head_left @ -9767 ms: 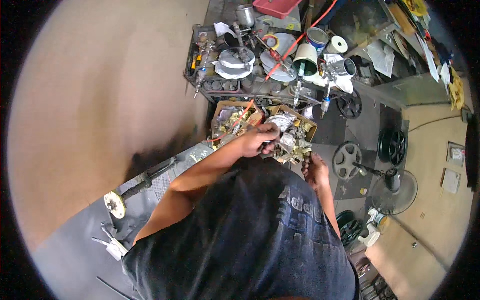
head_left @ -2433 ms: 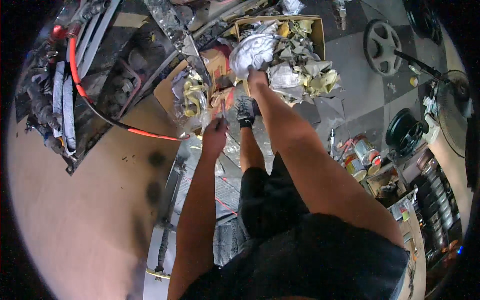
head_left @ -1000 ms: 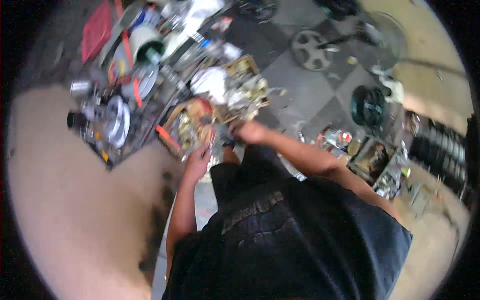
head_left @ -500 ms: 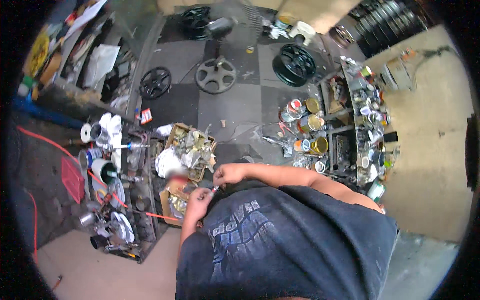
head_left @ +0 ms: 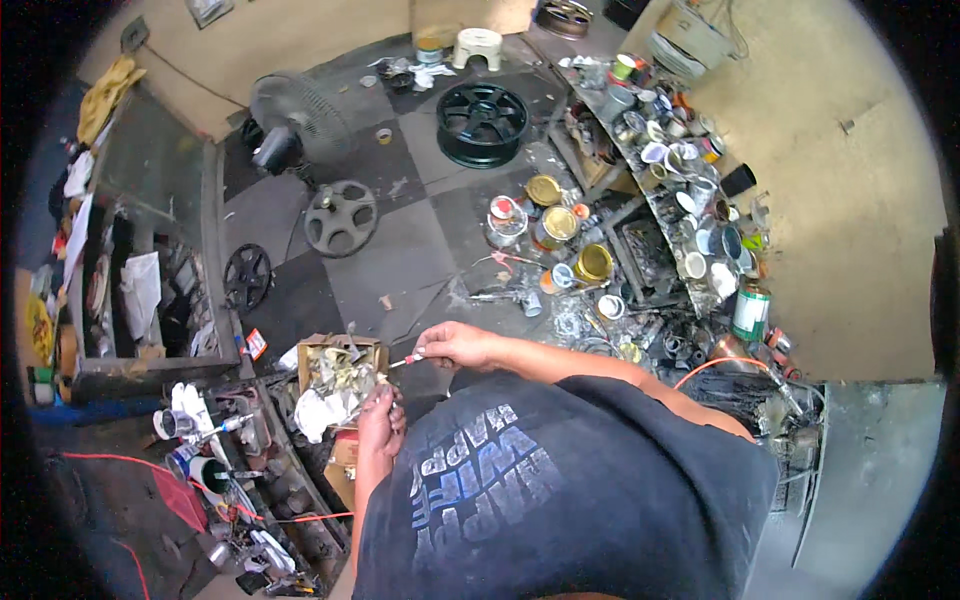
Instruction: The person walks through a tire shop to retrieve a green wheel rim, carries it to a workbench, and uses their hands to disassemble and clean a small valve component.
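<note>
My right hand [head_left: 455, 345] pinches a thin, pale stick-like item with a red part [head_left: 408, 361]; it points left, and its exact kind is too small to tell. Lower and to the left, my left hand [head_left: 380, 420] is closed, thumb on top. Whether something small sits in its fingers I cannot make out. The two hands are apart. Just beyond my left hand stands an open cardboard box [head_left: 375, 350] full of crumpled paper and scraps.
On my left, a cluttered low bench [head_left: 300, 470] holds cups and tools, with an orange hose [head_left: 310, 518] across it. Opened paint cans [head_left: 595, 262] stand ahead right beside a crowded shelf [head_left: 630, 150]. Wheel rims [head_left: 483, 122] and a pedestal fan [head_left: 300, 120] stand farther off.
My hands, close together before, have moved apart, the stick-like item staying in my right hand. The view has turned, so the room's things sit further left and lower.
</note>
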